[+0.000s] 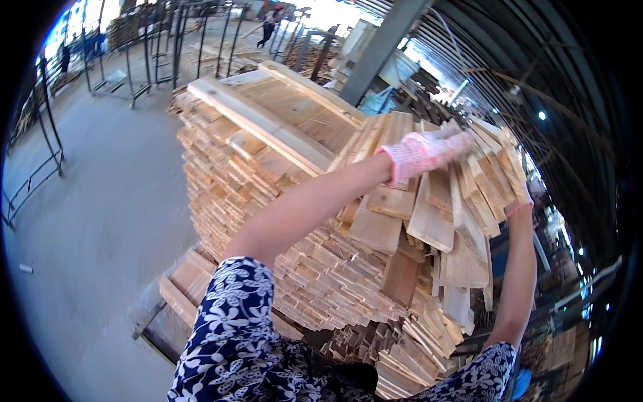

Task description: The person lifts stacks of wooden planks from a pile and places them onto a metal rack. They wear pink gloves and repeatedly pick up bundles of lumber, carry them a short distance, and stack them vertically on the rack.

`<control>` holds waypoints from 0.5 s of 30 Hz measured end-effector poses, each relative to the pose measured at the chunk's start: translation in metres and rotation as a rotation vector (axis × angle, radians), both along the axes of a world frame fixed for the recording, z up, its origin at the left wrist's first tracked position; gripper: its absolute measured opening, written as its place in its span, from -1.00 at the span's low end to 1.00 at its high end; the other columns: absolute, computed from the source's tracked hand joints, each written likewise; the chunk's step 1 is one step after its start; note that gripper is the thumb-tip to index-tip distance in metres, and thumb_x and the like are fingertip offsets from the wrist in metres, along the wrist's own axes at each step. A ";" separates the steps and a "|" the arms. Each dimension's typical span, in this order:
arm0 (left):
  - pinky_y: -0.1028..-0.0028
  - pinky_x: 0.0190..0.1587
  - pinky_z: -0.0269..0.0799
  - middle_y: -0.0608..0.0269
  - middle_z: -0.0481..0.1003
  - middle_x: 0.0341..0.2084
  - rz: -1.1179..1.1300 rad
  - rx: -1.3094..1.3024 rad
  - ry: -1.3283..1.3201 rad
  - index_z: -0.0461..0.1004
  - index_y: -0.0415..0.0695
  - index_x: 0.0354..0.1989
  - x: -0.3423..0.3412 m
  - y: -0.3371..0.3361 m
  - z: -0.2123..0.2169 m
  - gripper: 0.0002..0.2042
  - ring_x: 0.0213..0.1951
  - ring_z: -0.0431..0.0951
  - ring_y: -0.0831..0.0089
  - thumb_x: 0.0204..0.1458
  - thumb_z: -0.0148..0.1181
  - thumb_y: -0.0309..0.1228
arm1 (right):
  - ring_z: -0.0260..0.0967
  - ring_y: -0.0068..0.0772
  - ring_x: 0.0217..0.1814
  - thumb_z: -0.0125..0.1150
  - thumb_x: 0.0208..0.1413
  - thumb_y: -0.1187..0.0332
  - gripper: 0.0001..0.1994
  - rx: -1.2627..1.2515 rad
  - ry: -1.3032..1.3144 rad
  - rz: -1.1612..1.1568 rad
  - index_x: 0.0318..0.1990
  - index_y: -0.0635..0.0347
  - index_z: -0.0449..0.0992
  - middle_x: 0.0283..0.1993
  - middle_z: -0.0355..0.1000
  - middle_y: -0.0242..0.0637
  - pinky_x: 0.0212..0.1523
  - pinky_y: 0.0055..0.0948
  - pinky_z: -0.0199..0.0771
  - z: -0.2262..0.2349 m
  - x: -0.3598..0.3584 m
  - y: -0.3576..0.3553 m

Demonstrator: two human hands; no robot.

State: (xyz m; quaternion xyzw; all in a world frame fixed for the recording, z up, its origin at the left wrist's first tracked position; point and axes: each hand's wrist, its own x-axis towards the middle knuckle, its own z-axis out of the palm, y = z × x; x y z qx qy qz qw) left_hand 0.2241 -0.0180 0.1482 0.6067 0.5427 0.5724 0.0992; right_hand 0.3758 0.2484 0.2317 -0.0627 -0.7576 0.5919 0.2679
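My left hand [434,151], in a white and pink knit glove, reaches over a heap of loose wooden boards [429,218]. Its fingers are stretched out and slightly blurred, close to a tilted bunch of boards [487,175]. At the outer right side of that bunch is my right hand [526,199], also gloved. It grips the boards from that side, though the boards hide most of its fingers. The loose boards lie at different angles on a large stack of sawn boards [261,221], whose cut ends face me.
Two long planks lie across the stack's top, one of them a pale plank [258,124]. A grey steel post [382,57] rises behind. Metal rack frames [137,67] stand at the far left on the concrete floor [100,221]. In the distance a person [270,27] is walking.
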 end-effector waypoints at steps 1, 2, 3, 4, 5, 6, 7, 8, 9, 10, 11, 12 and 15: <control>0.38 0.39 0.19 0.10 0.11 0.48 0.057 -0.068 -0.001 0.25 0.22 0.43 -0.001 -0.001 -0.002 -0.42 0.37 0.30 0.11 0.36 -0.31 0.18 | 0.46 -0.53 0.07 0.22 0.31 0.26 -0.66 -0.063 0.018 -0.003 0.18 0.11 0.49 0.03 0.50 -0.42 0.09 -0.45 0.51 -0.001 0.000 -0.006; 0.38 0.39 0.21 0.11 0.13 0.47 0.025 -0.052 0.014 0.24 0.23 0.43 -0.001 0.001 -0.003 -0.42 0.36 0.31 0.11 0.36 -0.30 0.19 | 0.49 -0.54 0.01 0.23 0.31 0.26 -0.68 -0.074 0.039 0.069 0.15 0.13 0.51 -0.03 0.52 -0.42 0.04 -0.46 0.53 -0.002 0.003 -0.012; 0.38 0.38 0.22 0.11 0.16 0.45 0.036 -0.052 0.060 0.23 0.23 0.44 -0.001 0.002 -0.006 -0.42 0.36 0.32 0.11 0.35 -0.28 0.19 | 0.50 -0.53 -0.03 0.22 0.32 0.26 -0.69 -0.164 0.049 0.088 0.14 0.14 0.52 -0.07 0.53 -0.42 0.01 -0.46 0.55 -0.002 0.002 -0.017; 0.38 0.37 0.24 0.11 0.18 0.44 0.062 -0.056 0.116 0.22 0.23 0.44 -0.001 0.005 -0.007 -0.42 0.35 0.33 0.11 0.35 -0.26 0.20 | 0.52 -0.52 -0.07 0.21 0.32 0.26 -0.70 -0.273 0.055 0.119 0.12 0.16 0.52 -0.11 0.54 -0.43 -0.03 -0.46 0.56 -0.002 0.002 -0.022; 0.36 0.34 0.28 0.11 0.24 0.39 0.148 -0.047 0.095 0.19 0.23 0.44 -0.001 0.007 -0.009 -0.42 0.30 0.38 0.10 0.35 -0.23 0.19 | 0.56 -0.49 -0.10 0.20 0.33 0.25 -0.72 -0.220 0.069 0.104 0.07 0.18 0.55 -0.14 0.58 -0.39 -0.04 -0.45 0.61 -0.001 0.000 -0.026; 0.35 0.35 0.26 0.08 0.28 0.37 0.140 -0.018 0.115 0.24 0.14 0.41 -0.001 0.010 -0.011 -0.37 0.32 0.37 0.10 0.32 -0.22 0.23 | 0.56 -0.48 -0.07 0.20 0.32 0.24 -0.73 -0.223 0.049 0.072 0.05 0.17 0.56 -0.11 0.58 -0.37 -0.01 -0.44 0.61 0.000 0.000 -0.028; 0.34 0.35 0.25 0.05 0.31 0.35 0.126 0.010 0.136 0.29 0.04 0.38 -0.002 0.013 -0.012 -0.31 0.33 0.36 0.09 0.28 -0.21 0.27 | 0.56 -0.47 -0.04 0.21 0.32 0.24 -0.74 -0.247 0.044 0.109 0.03 0.16 0.57 -0.08 0.59 -0.35 0.02 -0.43 0.61 0.000 -0.003 -0.030; 0.34 0.36 0.23 0.04 0.32 0.35 0.133 0.027 0.114 0.32 0.02 0.37 -0.002 0.014 -0.015 -0.32 0.34 0.35 0.09 0.29 -0.23 0.26 | 0.57 -0.46 -0.02 0.21 0.31 0.24 -0.75 -0.301 0.058 0.063 0.02 0.16 0.58 -0.05 0.59 -0.34 0.05 -0.42 0.61 0.001 -0.004 -0.032; 0.33 0.36 0.22 0.04 0.32 0.36 0.023 0.022 -0.033 0.34 0.00 0.35 -0.003 0.016 -0.015 -0.33 0.35 0.34 0.08 0.30 -0.24 0.24 | 0.57 -0.42 -0.01 0.22 0.30 0.22 -0.74 -0.299 0.045 0.156 0.00 0.16 0.59 -0.03 0.60 -0.31 0.07 -0.39 0.62 0.001 -0.005 -0.033; 0.32 0.37 0.23 0.04 0.27 0.39 0.163 -0.026 0.070 0.32 0.06 0.37 -0.002 0.016 -0.017 -0.42 0.37 0.30 0.06 0.35 -0.26 0.13 | 0.58 -0.39 0.00 0.23 0.29 0.20 -0.74 -0.360 0.059 0.087 -0.01 0.15 0.59 -0.01 0.60 -0.28 0.09 -0.36 0.62 0.002 -0.006 -0.034; 0.32 0.37 0.22 0.07 0.25 0.40 0.105 0.034 0.116 0.31 0.09 0.38 -0.002 0.016 -0.016 -0.48 0.39 0.26 0.06 0.38 -0.28 0.04 | 0.59 -0.35 -0.02 0.22 0.29 0.19 -0.72 -0.387 0.062 0.148 -0.01 0.16 0.59 -0.02 0.60 -0.26 0.08 -0.32 0.63 0.002 -0.005 -0.035; 0.32 0.39 0.19 0.08 0.22 0.42 0.177 -0.016 0.171 0.30 0.09 0.38 0.000 0.015 -0.018 -0.49 0.41 0.23 0.06 0.39 -0.29 0.03 | 0.60 -0.30 -0.05 0.21 0.29 0.17 -0.71 -0.443 0.072 0.135 -0.01 0.17 0.58 -0.04 0.61 -0.25 0.07 -0.29 0.64 0.001 -0.004 -0.037; 0.38 0.37 0.19 0.04 0.32 0.34 0.240 0.007 0.117 0.25 -0.02 0.40 0.007 0.008 -0.019 -0.42 0.36 0.31 0.16 0.38 -0.22 0.09 | 0.59 -0.23 -0.08 0.17 0.31 0.17 -0.75 -0.300 0.169 0.031 -0.03 0.10 0.57 -0.03 0.59 -0.23 0.06 -0.21 0.65 0.003 0.011 -0.045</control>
